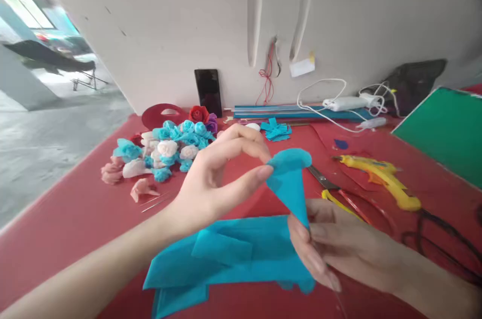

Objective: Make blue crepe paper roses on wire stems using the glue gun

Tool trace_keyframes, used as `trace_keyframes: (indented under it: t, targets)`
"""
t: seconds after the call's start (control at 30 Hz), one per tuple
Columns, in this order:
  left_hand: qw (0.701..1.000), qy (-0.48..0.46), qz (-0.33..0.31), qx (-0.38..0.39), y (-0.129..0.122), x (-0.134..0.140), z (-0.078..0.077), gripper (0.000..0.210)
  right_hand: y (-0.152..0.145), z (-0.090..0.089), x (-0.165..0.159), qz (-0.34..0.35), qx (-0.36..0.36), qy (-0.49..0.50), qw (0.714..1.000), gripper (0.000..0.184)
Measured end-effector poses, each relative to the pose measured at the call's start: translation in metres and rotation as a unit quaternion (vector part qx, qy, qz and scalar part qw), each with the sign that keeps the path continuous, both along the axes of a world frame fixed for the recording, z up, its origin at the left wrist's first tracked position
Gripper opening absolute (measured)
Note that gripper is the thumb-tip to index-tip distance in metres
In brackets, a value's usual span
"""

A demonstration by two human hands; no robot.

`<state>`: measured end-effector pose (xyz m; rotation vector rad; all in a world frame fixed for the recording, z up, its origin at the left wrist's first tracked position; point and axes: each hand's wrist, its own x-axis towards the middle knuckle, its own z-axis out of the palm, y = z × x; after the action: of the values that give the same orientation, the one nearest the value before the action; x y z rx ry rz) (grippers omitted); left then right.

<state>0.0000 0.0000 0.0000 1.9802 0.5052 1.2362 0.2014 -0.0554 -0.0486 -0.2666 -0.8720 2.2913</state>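
Where the two hands meet above the red tabletop [233,304], a blue cone [289,181], apparently of thin crepe-like paper, is held between them, clear of the surface. Its long axis is set steeply, with the wide, curled rim turned upward and the narrow end pointed down and slightly to the right. From the fingertips of the left hand [203,193], the cone is found just to the right; from the right hand [339,244], it is found directly above. Neither hand can be called nearer, since both are in contact with it. By the left thumb and forefinger, the upper left edge is lightly pinched, their tips brought together on it while a wide loop is left between the two digits. By the right fingers, the narrow end is gripped, seemingly together with a thin stem [341,304] that is seen emerging below the palm; which fingertip presses on which part cannot be told. Beneath the cone, flat blue sheets [259,269] are laid out, while scissors [322,178] are placed just beyond the right hand.
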Motion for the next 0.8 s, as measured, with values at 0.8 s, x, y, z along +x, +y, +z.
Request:
trace_keyframes:
  t: [0.8]
  targets:
    - [0.999, 0.012, -0.038, -0.031, 0.0086, 0.0025, -0.0028, 0.009, 0.0014, 0.0001, -0.0014, 0.003, 0.005, 0.001, 1.000, 0.016]
